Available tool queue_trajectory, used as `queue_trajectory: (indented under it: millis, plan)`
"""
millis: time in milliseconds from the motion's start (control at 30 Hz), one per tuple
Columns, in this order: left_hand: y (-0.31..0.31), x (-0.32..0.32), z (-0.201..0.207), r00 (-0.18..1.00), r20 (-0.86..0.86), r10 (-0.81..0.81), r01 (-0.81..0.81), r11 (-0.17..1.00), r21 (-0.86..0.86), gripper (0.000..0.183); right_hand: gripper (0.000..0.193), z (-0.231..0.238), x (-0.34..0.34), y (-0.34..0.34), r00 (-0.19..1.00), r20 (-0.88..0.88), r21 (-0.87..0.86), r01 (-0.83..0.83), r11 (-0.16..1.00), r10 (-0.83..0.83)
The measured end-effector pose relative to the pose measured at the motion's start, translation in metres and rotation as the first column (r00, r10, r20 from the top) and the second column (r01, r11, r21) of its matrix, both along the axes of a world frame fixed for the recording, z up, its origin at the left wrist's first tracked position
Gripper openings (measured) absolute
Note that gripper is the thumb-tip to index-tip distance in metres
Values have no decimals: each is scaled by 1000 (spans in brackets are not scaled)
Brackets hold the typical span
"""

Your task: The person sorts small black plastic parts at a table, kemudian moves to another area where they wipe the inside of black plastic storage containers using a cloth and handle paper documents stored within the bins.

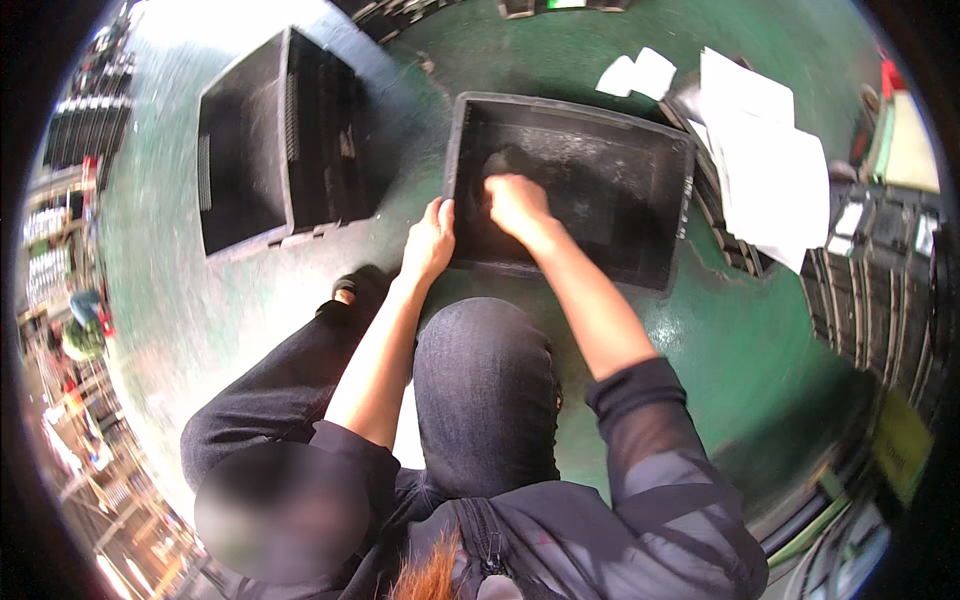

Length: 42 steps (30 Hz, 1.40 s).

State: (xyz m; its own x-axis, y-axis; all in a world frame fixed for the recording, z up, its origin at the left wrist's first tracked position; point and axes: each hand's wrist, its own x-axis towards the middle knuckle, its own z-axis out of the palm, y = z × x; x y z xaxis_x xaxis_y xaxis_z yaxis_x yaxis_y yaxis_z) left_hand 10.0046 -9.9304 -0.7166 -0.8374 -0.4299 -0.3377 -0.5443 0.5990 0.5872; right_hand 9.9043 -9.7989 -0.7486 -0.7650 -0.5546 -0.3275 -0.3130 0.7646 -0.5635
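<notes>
A shallow black plastic crate [575, 113] lies on the floor in front of my knees, its open side up. My left hand [430, 240] grips the crate's near left rim, thumb and fingers closed at the edge. Inside the crate, toward its left side, is my right hand [517, 207], closed in a fist and held low. A dark patch shows just beyond its knuckles; whether it is a held cloth or a shadow, I cannot make out. The crate's floor looks scuffed, with pale whitish marks.
Another black crate [245, 150] stands tipped on its side at the left. White paper sheets [765, 150] lie over dark crates at the right, with smaller white pieces [637, 74] nearby. Stacked black crates [870, 290] line the right. The floor [720, 350] is green.
</notes>
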Motion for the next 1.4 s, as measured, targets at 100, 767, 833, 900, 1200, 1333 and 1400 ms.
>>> queue_trajectory:
  millis: [100, 767, 833, 900, 1200, 1333, 1400]
  plan:
    - [-12, -7, -8, 990, -131, -53, 49, 998, -36, 52, 17, 59, -21, 63, 905, 411, -601, 180, 778, 108]
    - [-1, -54, -14, 952, -305, 40, -30, 999, 37, 44, 57, -33, -51, 114, 903, -394, 217, -92, 972, 173]
    - [5, -56, -2, 968, -249, 14, 1, 998, 61, 44, 60, -65, -31, 157, 911, -409, 386, 221, 896, -48]
    - [8, -60, 5, 978, -208, 12, 9, 995, 97, 43, 62, -77, -18, 141, 859, -430, 400, 457, 794, -278]
    - [6, -62, -6, 958, -281, -57, 74, 996, 49, 47, 61, -55, -6, -13, 915, -396, 43, -64, 997, 76]
    - [-2, -55, -9, 957, -281, -69, 75, 997, 11, 48, 52, -59, -35, 53, 820, -508, 208, -180, 962, 263]
    - [-1, -60, -3, 974, -228, -23, 32, 999, 35, 47, 53, -45, -37, 113, 875, -452, 230, -75, 970, 175]
